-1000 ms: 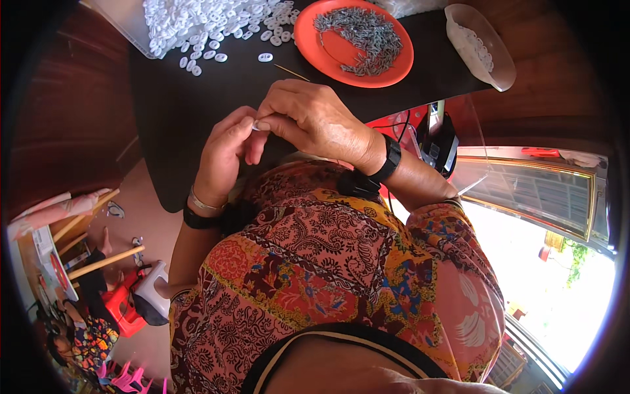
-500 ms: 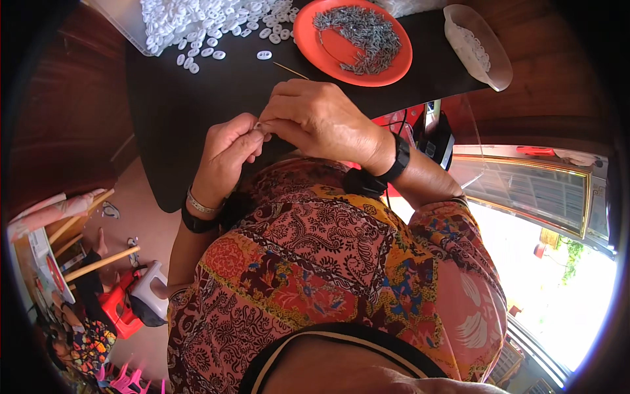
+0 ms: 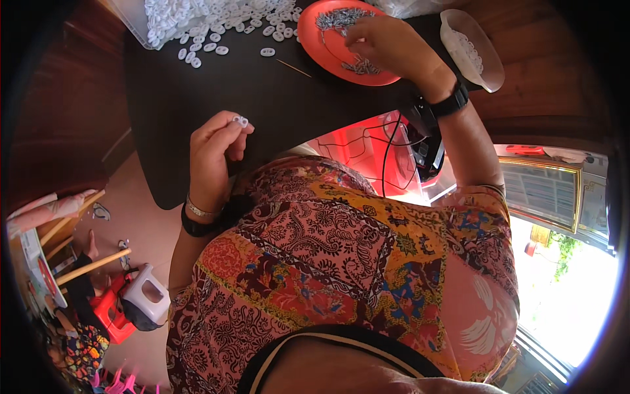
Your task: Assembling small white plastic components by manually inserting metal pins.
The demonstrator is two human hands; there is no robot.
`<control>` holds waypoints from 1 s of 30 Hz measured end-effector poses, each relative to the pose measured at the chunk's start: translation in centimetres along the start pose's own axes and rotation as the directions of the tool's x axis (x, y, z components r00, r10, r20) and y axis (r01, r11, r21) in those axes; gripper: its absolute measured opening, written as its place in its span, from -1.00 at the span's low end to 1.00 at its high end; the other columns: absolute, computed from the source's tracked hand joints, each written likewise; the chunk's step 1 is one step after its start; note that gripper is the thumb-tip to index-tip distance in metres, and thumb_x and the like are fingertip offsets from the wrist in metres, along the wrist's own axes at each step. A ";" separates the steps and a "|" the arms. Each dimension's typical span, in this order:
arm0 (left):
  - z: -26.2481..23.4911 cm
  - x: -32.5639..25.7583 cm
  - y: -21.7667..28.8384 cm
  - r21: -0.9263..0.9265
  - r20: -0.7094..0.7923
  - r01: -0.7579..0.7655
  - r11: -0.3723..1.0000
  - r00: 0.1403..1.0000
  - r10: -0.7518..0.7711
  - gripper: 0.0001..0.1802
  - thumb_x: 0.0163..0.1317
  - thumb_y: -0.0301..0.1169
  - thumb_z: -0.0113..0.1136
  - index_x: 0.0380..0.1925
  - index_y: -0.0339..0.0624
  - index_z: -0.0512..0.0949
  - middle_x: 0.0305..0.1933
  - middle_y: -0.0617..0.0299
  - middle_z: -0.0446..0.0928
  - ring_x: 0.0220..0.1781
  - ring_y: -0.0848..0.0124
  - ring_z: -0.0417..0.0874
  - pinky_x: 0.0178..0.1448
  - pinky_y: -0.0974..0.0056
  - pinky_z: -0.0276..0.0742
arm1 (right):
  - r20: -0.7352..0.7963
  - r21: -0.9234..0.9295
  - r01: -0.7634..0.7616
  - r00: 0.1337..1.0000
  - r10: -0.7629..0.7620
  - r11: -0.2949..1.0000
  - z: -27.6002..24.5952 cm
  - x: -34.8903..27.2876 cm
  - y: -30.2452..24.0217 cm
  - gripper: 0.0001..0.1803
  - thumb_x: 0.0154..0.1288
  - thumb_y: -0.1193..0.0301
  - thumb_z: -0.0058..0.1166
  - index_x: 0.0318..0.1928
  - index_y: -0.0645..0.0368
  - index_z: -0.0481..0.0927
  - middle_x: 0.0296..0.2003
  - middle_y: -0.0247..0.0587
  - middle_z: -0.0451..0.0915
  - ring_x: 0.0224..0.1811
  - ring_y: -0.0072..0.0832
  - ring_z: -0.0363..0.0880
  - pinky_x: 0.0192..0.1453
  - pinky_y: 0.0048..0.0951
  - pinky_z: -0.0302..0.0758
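My left hand [image 3: 215, 152] is raised over the near edge of the dark table [image 3: 197, 98], pinching a small white plastic piece [image 3: 240, 121] between thumb and fingertips. My right hand [image 3: 387, 46] reaches across to the orange plate [image 3: 315, 39], fingers curled down among the small grey metal parts [image 3: 338, 18] heaped on it. Whether it has picked one up is hidden by the fingers. A black watch sits on the right wrist.
A pile of white plastic pieces [image 3: 210, 20] spreads over the far left of the table. A thin stick [image 3: 293, 67] lies beside the plate. A clear bowl [image 3: 472, 49] with white pieces stands at the far right. Stools and a white jug [image 3: 146, 299] sit on the floor, left.
The hands were together over the table's near edge. My right hand has since moved away to the orange plate, while my left keeps the white piece.
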State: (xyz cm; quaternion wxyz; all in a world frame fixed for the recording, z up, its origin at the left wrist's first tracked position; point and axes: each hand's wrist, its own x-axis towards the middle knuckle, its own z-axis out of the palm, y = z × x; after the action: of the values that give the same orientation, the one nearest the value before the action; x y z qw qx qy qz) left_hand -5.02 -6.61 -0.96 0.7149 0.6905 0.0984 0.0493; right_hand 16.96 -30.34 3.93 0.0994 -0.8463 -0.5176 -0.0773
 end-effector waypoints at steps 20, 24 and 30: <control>0.0 0.1 -0.6 -0.186 -0.095 -0.055 0.981 0.995 0.038 -0.73 0.33 -0.33 -0.07 -0.38 -0.29 0.54 -0.62 0.37 0.36 -0.60 0.62 0.30 -0.48 0.49 0.13 | 0.174 -0.269 -0.078 0.976 0.128 0.960 3.4 -0.2 1.2 -0.88 0.18 0.39 0.00 -0.35 0.15 0.54 -0.35 -0.11 0.58 -0.21 -0.10 0.55 -0.09 -0.12 0.45; -0.2 0.5 0.1 -0.141 -0.093 -0.021 0.990 0.996 0.008 -0.73 0.32 -0.33 -0.06 -0.39 -0.28 0.55 -0.62 0.38 0.36 -0.59 0.63 0.29 -0.48 0.49 0.12 | 0.031 -0.121 -0.183 0.982 0.188 0.976 3.2 0.0 1.8 -0.87 0.20 0.39 -0.02 -0.36 0.19 0.50 -0.42 -0.10 0.59 -0.31 -0.11 0.58 -0.23 -0.18 0.49; -0.1 0.7 1.3 -0.092 -0.090 -0.023 0.995 0.996 0.014 -0.73 0.30 -0.32 -0.04 -0.42 -0.27 0.55 -0.63 0.39 0.36 -0.61 0.64 0.27 -0.49 0.49 0.10 | -0.179 0.288 -0.247 0.935 0.306 0.925 0.5 1.6 0.6 -0.84 0.25 0.37 0.07 -0.27 0.21 0.55 -0.55 -0.26 0.53 -0.47 -0.51 0.53 -0.34 -0.46 0.46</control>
State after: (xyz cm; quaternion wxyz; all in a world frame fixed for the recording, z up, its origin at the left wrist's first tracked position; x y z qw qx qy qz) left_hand -4.26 -6.27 0.31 0.7408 0.6543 0.1215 0.0914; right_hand 18.24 -29.16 3.73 0.2764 -0.8769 -0.3836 -0.0869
